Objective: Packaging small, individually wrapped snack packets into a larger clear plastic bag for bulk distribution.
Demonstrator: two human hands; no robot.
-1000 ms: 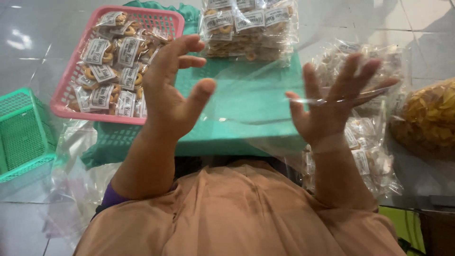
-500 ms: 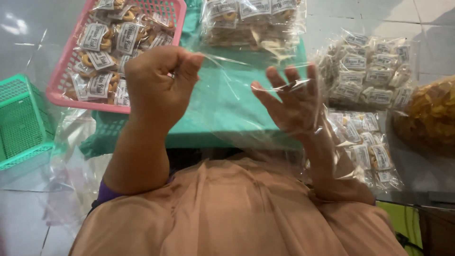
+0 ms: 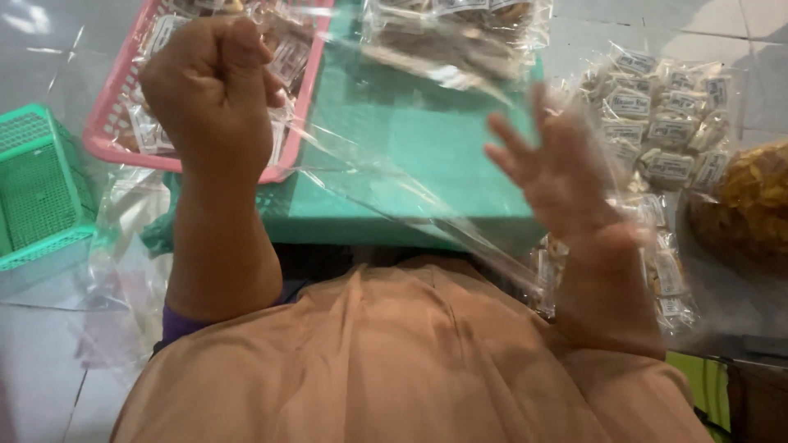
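My left hand (image 3: 209, 90) is clenched in a fist on one edge of a large clear plastic bag (image 3: 386, 180) and holds it up over the pink basket. The film stretches across to my right hand (image 3: 558, 176), which sits inside the bag with its fingers spread and blurred. Below the bag lies a teal upturned basket (image 3: 410, 131) serving as a work surface.
A pink basket (image 3: 123, 152) of small labelled snack packs sits at the top left. A green basket (image 3: 41, 197) stands at the far left. More bagged snack packs lie at the top (image 3: 460, 33) and right (image 3: 665, 107), beside a bag of yellow chips (image 3: 743, 213).
My left hand closed from open fingers into a fist on the bag's edge and pulled up and left. My right hand went into the bag, which is now stretched between them.
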